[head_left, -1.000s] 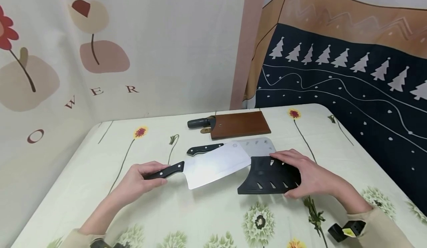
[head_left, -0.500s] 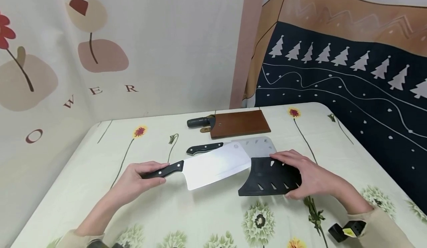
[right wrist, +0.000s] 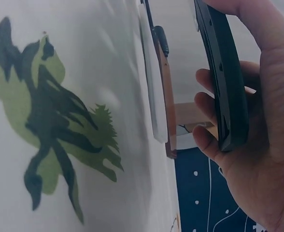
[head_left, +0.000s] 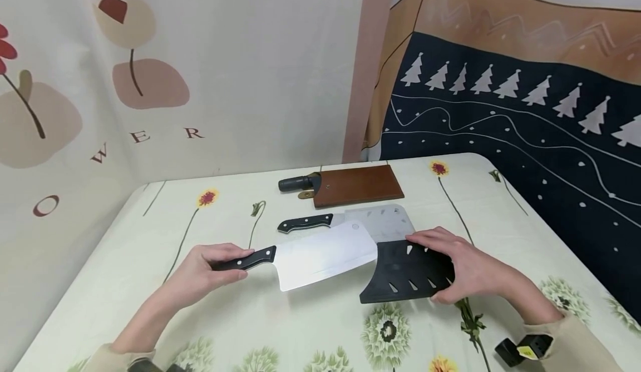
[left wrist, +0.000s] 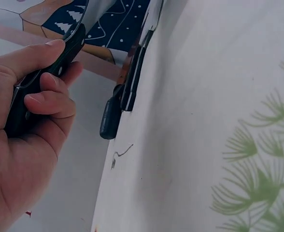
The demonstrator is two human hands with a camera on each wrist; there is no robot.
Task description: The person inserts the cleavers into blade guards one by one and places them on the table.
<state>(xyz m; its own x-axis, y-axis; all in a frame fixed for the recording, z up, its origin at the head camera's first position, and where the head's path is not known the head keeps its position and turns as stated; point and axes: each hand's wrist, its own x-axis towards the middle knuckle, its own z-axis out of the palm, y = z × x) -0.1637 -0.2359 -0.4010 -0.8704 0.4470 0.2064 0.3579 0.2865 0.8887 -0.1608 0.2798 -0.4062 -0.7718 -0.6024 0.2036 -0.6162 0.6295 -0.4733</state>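
Observation:
My left hand (head_left: 192,280) grips the black handle (head_left: 252,258) of a cleaver, whose broad shiny blade (head_left: 323,258) points right. In the left wrist view, fingers and thumb wrap that handle (left wrist: 23,104). A black blade sheath (head_left: 403,272) with small slots is held by its right end in my right hand (head_left: 466,263), thumb below and fingers above. The sheath's curved left edge meets the far end of the blade in the head view. From the right wrist, the sheath (right wrist: 229,82) appears edge-on, with fingers round it. Both are raised off the table.
Behind them lies a second cleaver (head_left: 305,223) with a black handle, its blade in a translucent cover (head_left: 383,219). Farther back is a brown leather sheath (head_left: 360,184) with a dark-handled knife (head_left: 295,184) in it. A floral cloth (head_left: 240,316) covers the table; curtains hang behind.
Both hands have shifted slightly lower with the cleaver and the black sheath, and the sheath has tilted a little. The head view has turned slightly. Both grips stay the same.

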